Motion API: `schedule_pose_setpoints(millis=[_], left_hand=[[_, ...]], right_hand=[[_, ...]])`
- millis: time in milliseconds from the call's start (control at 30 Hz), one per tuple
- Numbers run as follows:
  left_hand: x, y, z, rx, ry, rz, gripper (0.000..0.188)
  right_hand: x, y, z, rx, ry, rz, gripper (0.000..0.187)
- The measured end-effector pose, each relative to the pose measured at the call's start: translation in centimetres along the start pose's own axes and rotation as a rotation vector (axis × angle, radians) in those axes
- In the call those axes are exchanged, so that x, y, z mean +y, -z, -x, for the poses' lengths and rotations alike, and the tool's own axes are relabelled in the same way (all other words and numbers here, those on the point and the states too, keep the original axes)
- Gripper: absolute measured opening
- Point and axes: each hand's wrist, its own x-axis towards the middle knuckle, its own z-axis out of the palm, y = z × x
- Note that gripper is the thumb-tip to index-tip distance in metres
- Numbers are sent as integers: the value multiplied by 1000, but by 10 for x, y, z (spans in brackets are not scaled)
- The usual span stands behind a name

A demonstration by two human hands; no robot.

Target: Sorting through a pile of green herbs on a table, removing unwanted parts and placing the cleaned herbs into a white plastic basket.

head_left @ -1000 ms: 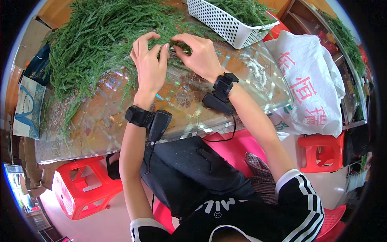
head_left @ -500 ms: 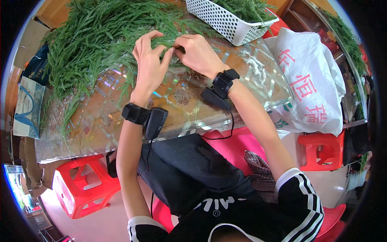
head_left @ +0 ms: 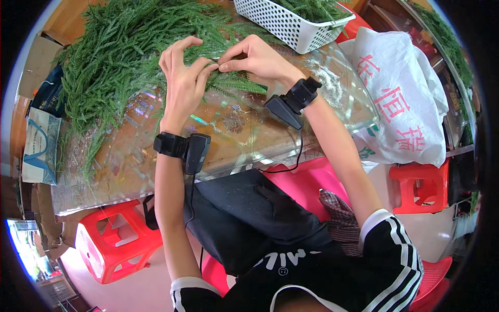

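Observation:
Over the table my left hand [head_left: 181, 78] and my right hand [head_left: 262, 60] meet fingertip to fingertip. Each closes thumb against finger in a pinch at the stem end of a green artificial pine sprig [head_left: 236, 84], whose needles spread below the right hand. The tiny part between the fingertips is mostly covered. My left index finger stays raised and curved, apart from the pinch. Behind both hands lies a big heap of similar green sprigs [head_left: 119, 62], dusted with white bits. Each wrist wears a black strap with a small box and a cable.
The table has a shiny clear cover [head_left: 228, 151], with white powder [head_left: 327, 83] at right. A white perforated basket [head_left: 296, 28] of greenery stands at the back. A white woven sack [head_left: 400, 99] sits right. Red stools [head_left: 117, 244] and a paper bag [head_left: 41, 148] flank the table.
The right hand has shifted slightly up and turned, its fingers now straighter. The left hand has moved a little left. More of the sprig shows beneath the right hand.

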Motion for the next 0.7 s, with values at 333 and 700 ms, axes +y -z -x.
schedule_pose_setpoints(millis=[333, 700], left_hand=[[7, 3, 1, 244, -169, -82, 16], [-11, -5, 5, 224, -117, -223, 16]], right_hand=[[6, -4, 3, -185, -178, -841, 16], [-8, -1, -2, -95, -149, -448, 21]])
